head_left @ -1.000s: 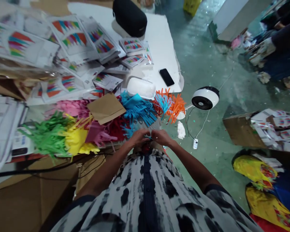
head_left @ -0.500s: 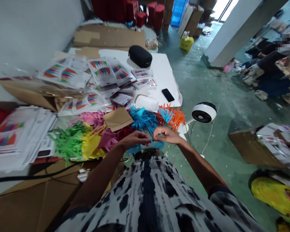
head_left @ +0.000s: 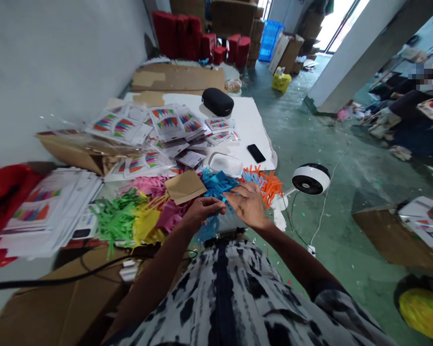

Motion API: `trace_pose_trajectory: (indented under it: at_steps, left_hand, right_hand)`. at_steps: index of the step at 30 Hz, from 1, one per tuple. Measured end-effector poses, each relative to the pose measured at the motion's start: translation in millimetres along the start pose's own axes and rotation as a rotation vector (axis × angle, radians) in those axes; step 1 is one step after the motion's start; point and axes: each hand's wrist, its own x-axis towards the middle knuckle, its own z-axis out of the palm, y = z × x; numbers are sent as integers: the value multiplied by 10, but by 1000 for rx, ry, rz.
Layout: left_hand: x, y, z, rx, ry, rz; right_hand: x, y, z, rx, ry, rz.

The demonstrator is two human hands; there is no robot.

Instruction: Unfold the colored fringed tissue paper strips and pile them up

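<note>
In front of my body, my left hand (head_left: 204,211) is closed in a pinch on a blue paper tassel (head_left: 208,229), part of which hangs below the fingers. My right hand (head_left: 248,204) is held just to the right, its fingers stretched out over the blue strips. Behind the hands lies a pile of blue fringed paper (head_left: 219,180), with orange fringed paper (head_left: 272,187) beside it. A tan card (head_left: 185,187) rests on the pile. Further left are magenta paper (head_left: 170,218), yellow paper (head_left: 144,226), green fringed paper (head_left: 115,216) and pink paper (head_left: 149,186).
Packs with printed tassels (head_left: 168,122) are heaped behind, near a white tray (head_left: 225,165), a phone (head_left: 256,153) and a black case (head_left: 217,102). A white fan (head_left: 311,179) stands right. Printed sheets (head_left: 54,206) are stacked left. A person's legs (head_left: 411,113) show far right.
My right hand has opened from a pinch and spread its fingers, moving slightly away from the left hand. The left hand stays pinched. The view has tilted up a little.
</note>
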Motion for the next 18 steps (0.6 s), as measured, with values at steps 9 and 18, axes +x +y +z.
trace_pose_trajectory:
  at_steps: [9, 18]
  left_hand:
    - [66, 449, 83, 96, 51, 279]
    - [379, 492, 126, -154, 232, 445]
  right_hand:
    - [394, -56, -175, 556, 96, 301]
    - [435, 17, -23, 847, 13, 250]
